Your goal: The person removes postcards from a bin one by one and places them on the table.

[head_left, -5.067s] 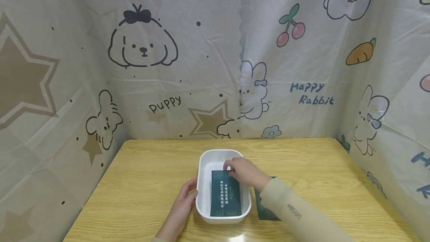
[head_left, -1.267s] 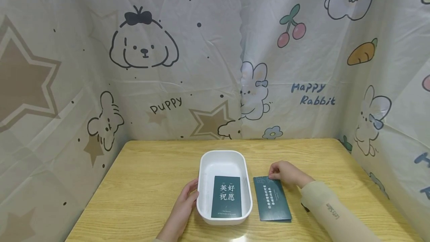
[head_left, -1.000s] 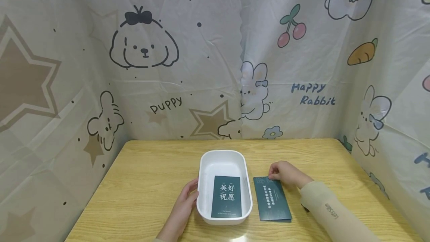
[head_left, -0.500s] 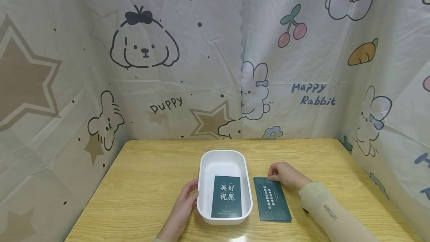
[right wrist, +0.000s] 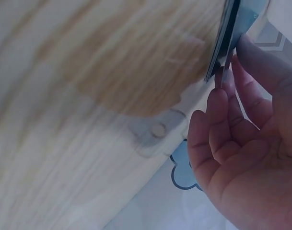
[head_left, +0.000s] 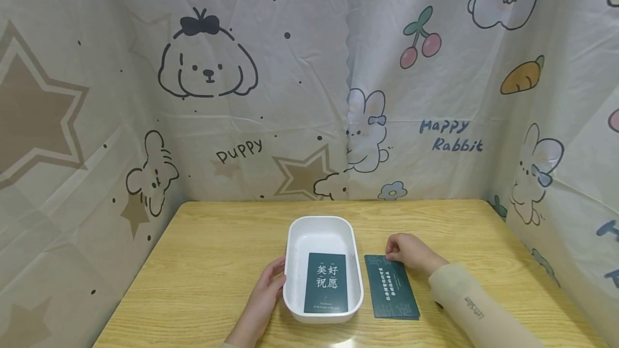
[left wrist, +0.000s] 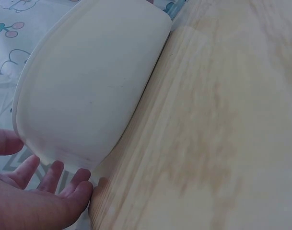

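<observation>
A white rectangular tub (head_left: 321, 234) stands on the table, and a dark green card (head_left: 326, 298) with white characters lies in its near half. My left hand (head_left: 264, 290) rests against the tub's left side; in the left wrist view its slightly bent fingers (left wrist: 51, 176) touch the end wall. Right of the tub lies a small stack of green cards (head_left: 393, 290), slightly fanned at the near edge. My right hand (head_left: 409, 251) pinches the top card (right wrist: 247, 20) at its far edge between thumb and fingers. In the right wrist view that edge stands apart from the stack (right wrist: 220, 44) beneath.
The wood-grain table (head_left: 227, 230) has its far edge close to a patterned curtain (head_left: 300, 79), which also hangs at both sides. A small dark object (head_left: 439, 304) shows under the right sleeve.
From over the tub, my right hand has moved right to the card stack. The card in the tub now shows different printing. My left hand has stayed at the tub.
</observation>
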The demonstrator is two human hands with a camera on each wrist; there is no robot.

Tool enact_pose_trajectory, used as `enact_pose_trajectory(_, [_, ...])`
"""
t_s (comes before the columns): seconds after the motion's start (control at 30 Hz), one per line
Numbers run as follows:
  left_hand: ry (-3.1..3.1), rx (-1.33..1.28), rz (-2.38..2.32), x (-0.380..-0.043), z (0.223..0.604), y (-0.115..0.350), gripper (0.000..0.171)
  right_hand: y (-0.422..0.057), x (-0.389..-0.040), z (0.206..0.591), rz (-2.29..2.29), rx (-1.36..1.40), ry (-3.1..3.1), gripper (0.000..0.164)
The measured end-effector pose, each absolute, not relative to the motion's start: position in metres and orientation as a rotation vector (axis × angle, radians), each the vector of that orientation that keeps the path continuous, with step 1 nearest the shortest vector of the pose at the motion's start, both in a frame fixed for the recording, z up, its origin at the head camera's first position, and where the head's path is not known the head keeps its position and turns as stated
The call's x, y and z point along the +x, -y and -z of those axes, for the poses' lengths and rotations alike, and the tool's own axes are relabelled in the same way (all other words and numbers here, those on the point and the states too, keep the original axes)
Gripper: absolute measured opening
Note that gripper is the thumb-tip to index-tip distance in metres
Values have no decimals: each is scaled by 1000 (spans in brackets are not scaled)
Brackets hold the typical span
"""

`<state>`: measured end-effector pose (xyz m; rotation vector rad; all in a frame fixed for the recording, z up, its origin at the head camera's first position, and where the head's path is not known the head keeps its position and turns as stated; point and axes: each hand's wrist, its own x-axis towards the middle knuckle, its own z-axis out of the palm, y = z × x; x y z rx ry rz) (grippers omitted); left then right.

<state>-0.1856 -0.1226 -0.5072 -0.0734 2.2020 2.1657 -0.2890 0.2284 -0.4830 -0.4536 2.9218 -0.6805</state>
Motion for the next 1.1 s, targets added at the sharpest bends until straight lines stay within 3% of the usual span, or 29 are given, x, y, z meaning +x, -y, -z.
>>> enact_pose_trajectory(0.77, [-2201, -69, -2179, -184, 506, 122, 46, -214, -284, 482, 366, -475, -3085, 7])
enact_pose_trajectory(1.1, [-2198, -97, -2175, -185, 506, 121, 46, -174, -273, 448, 519, -676, -3234, 7])
